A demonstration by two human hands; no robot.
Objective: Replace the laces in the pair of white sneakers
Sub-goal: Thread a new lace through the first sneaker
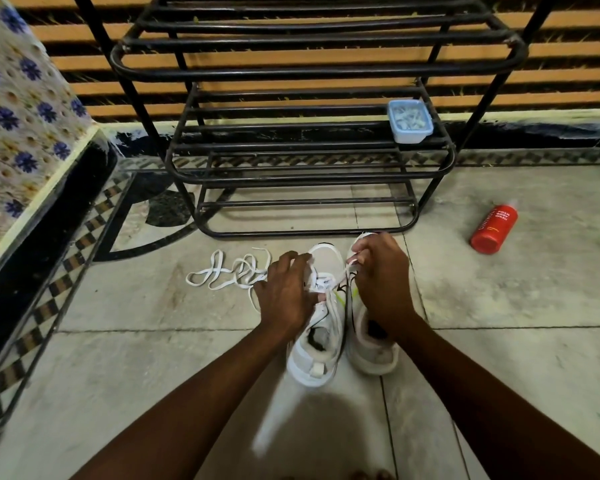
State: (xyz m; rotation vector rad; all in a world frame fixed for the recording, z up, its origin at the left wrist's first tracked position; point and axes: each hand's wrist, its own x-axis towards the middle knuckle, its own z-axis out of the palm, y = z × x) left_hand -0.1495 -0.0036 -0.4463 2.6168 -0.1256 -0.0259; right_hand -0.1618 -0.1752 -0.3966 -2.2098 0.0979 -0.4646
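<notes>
White sneakers (317,355) stood side by side on floor tiles (153,341) before a black rack (291,181), left hand (286,296) gripped the left upper with curled fingers, right hand (381,282) pinched a lace (340,273), spare lace (219,271) lay alongside.

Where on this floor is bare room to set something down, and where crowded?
Bare floor lies between the right sneaker and the bottle, and at lower left, nearer than the loose lace. Crowded: the middle, where the left hand grips the left sneaker, the right hand pinches its lace, rack just ahead.
</notes>
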